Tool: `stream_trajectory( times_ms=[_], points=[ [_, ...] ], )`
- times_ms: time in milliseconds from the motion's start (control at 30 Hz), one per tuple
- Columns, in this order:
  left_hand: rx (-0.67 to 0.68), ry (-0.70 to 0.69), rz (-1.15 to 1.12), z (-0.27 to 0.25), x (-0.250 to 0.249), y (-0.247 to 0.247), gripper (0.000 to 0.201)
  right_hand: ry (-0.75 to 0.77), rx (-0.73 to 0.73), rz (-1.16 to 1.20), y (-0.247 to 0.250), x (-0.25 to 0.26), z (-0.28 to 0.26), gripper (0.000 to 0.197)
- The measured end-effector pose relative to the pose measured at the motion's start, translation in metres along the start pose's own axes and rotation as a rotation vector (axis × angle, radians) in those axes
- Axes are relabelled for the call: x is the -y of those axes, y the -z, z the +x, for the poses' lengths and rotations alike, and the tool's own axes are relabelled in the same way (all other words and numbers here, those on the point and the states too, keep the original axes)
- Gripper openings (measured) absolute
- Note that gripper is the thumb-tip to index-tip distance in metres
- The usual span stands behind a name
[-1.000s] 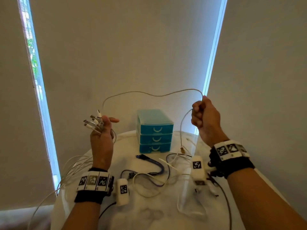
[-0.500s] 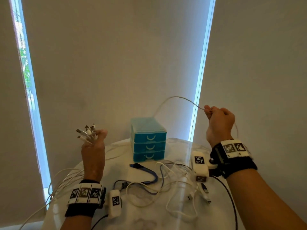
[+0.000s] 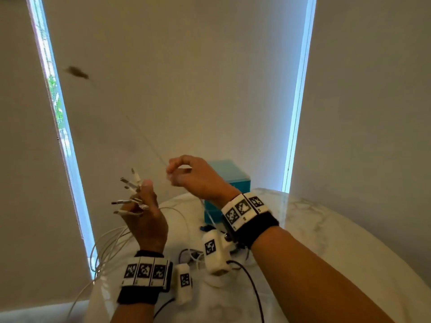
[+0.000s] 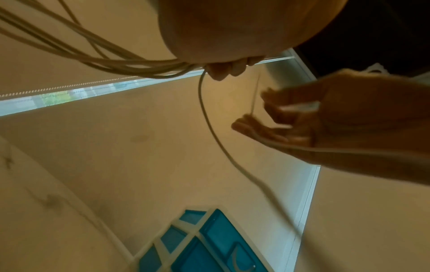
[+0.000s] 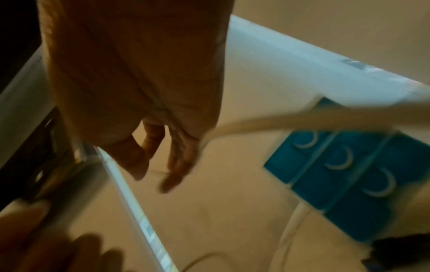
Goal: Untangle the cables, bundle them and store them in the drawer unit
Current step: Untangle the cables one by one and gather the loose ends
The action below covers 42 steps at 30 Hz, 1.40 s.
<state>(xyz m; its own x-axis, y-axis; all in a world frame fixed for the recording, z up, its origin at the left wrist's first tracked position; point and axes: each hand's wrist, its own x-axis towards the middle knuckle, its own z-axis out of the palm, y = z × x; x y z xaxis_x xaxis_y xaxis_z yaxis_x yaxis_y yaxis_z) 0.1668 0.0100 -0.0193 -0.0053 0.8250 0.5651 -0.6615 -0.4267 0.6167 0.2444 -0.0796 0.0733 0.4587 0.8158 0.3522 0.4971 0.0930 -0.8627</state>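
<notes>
Pale roller blinds (image 3: 175,89) behind, daylight strips at both edges; white marble table (image 3: 326,229) below. Far left, several white cables (image 3: 105,250) hang off the table edge. Left hand (image 3: 144,217) raised, fingers curled round the cables' ends, connector plugs (image 3: 130,183) fanning out above the fingers. Right hand (image 3: 193,178) just beside it, above the table, thumb and forefinger pinching one thin white cable (image 3: 149,141) that runs up-left, its far end blurred. Another stretch drops below the right hand toward the loose tangle (image 3: 193,255) on the table. Teal drawer unit (image 3: 235,178) behind the right wrist, drawers closed per the right wrist view.
</notes>
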Motion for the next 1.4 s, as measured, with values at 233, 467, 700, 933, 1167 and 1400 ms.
stream_trajectory(
  times_ms=[233,467,700,933,1167,1400],
  points=[
    [0.132,-0.116,0.351,0.001,0.005,-0.004,0.050,-0.174,-0.499,-0.012,0.122,-0.069,-0.076,0.011],
    [0.483,0.004,0.681,-0.005,0.015,-0.008,0.048,-0.543,0.002,-0.642,0.133,-0.101,-0.145,0.043],
    [0.853,0.147,0.832,-0.019,0.019,-0.013,0.054,-0.287,-0.320,-0.497,0.111,-0.128,-0.144,0.026],
    [1.036,0.371,0.624,-0.036,0.016,-0.026,0.049,-0.127,-0.262,-0.291,0.058,-0.127,-0.131,0.029],
    [0.795,0.254,0.451,-0.047,0.011,-0.034,0.020,-0.113,-0.413,-0.011,0.063,-0.130,-0.138,0.023],
    [0.486,0.188,0.205,-0.032,0.011,-0.028,0.016,-0.260,-0.859,0.698,0.105,-0.153,-0.150,0.018]
  ],
)
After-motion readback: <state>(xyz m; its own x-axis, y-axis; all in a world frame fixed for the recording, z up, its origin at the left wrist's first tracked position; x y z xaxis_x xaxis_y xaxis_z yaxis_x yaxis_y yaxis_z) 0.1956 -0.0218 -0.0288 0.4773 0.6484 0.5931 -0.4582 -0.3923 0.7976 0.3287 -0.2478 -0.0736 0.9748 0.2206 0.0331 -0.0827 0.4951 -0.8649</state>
